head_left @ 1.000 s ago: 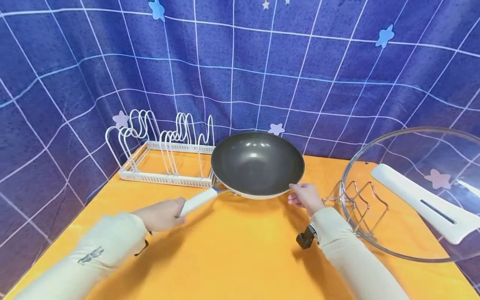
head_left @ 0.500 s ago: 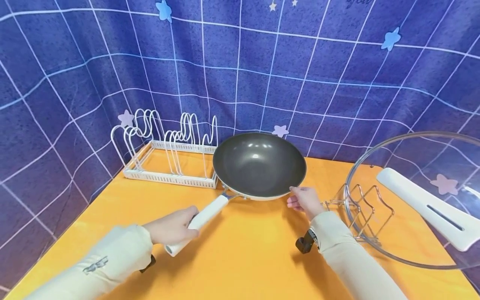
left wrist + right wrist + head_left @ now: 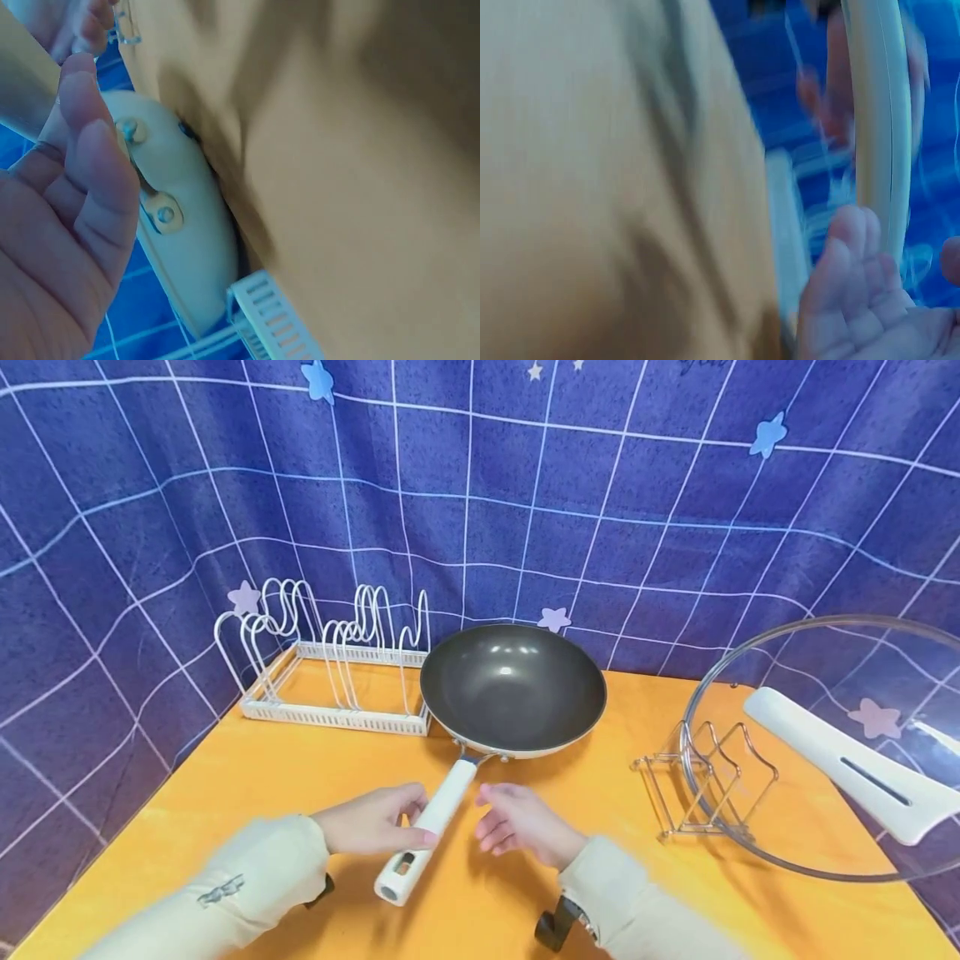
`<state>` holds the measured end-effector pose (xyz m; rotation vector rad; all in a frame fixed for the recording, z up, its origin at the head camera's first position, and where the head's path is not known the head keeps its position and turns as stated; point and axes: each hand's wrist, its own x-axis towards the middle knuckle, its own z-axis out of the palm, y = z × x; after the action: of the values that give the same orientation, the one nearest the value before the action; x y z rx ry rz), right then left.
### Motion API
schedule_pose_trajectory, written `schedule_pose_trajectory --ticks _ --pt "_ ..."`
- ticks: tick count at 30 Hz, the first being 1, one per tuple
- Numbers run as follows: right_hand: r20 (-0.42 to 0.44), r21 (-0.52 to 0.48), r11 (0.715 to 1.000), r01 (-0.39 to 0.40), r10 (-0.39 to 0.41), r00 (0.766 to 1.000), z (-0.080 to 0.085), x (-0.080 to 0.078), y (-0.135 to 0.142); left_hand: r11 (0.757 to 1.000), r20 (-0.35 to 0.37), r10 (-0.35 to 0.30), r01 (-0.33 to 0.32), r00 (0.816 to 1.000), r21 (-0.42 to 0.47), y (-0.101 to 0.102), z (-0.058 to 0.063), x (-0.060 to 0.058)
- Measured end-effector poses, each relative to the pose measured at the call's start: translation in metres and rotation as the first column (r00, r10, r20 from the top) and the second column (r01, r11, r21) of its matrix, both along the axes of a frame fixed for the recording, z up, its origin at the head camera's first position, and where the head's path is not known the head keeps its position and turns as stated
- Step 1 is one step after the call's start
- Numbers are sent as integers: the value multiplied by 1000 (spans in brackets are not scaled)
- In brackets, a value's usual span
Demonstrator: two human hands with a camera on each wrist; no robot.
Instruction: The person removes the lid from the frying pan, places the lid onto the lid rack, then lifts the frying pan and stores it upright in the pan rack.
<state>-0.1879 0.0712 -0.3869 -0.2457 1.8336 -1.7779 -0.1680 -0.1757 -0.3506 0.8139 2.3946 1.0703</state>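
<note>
A dark-lined wok [image 3: 513,689] with a pale outside rests on the orange table, its white handle [image 3: 450,793] angled toward me. My left hand [image 3: 375,821] holds the handle from the left, thumb across its top and fingers beside it. In the left wrist view, the fingers [image 3: 90,150] bend near the handle [image 3: 26,75], and the wok's riveted side [image 3: 187,195] shows beyond. My right hand [image 3: 528,827] hovers just right of the handle, fingers loosely spread and holding nothing. In the right wrist view, its fingertips [image 3: 855,232] overlap the handle [image 3: 881,112].
A white wire dish rack [image 3: 337,718] stands left of the wok. On the right is a small metal wire rack [image 3: 705,777] with a large glass lid [image 3: 810,860] upright in it, its white handle [image 3: 840,760] toward me. A blue gridded curtain [image 3: 525,485] hangs behind.
The wok's handle has swung rightward and toward me, with my left hand moving along with it. My right hand has left the wok's rim and come left to beside the handle.
</note>
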Motion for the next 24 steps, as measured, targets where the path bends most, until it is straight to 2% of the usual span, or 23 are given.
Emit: schedule_pose_trajectory --ticks 2,4,7,12,14,16,18,21,23,24 --pt "23 -38 996 -78 79 997 5 12 -6 1000 -13 -21 21 1000 2 7 -2 -1" --pt "63 -77 990 -121 125 990 8 19 -7 999 -22 -39 39 999 8 13 -3 -1" --pt "124 -116 983 -144 158 980 7 24 -5 998 -23 -52 52 998 26 19 -6 -2" --pt "205 -182 960 -211 247 947 3 31 -6 990 -64 -108 113 992 87 30 -14 -7" --pt "237 -227 954 -195 248 939 1 35 -8 985 -68 -121 128 990 114 34 -18 -11" --pt "276 -277 951 -140 218 936 1 39 -9 984 -59 -115 122 992 131 37 -22 -15" --pt "317 -318 945 -79 184 930 1 43 -9 988 -52 -82 88 995 131 40 -27 -19" --pt "351 -341 940 -25 152 924 4 46 -10 989 -3 21 -20 1000 149 44 -32 -27" --pt "351 -340 940 -17 144 925 5 48 -12 976 90 108 -122 990 179 50 -36 -33" --pt "349 -339 941 -12 138 927 6 48 -13 964 151 141 -170 978 204 53 -38 -36"
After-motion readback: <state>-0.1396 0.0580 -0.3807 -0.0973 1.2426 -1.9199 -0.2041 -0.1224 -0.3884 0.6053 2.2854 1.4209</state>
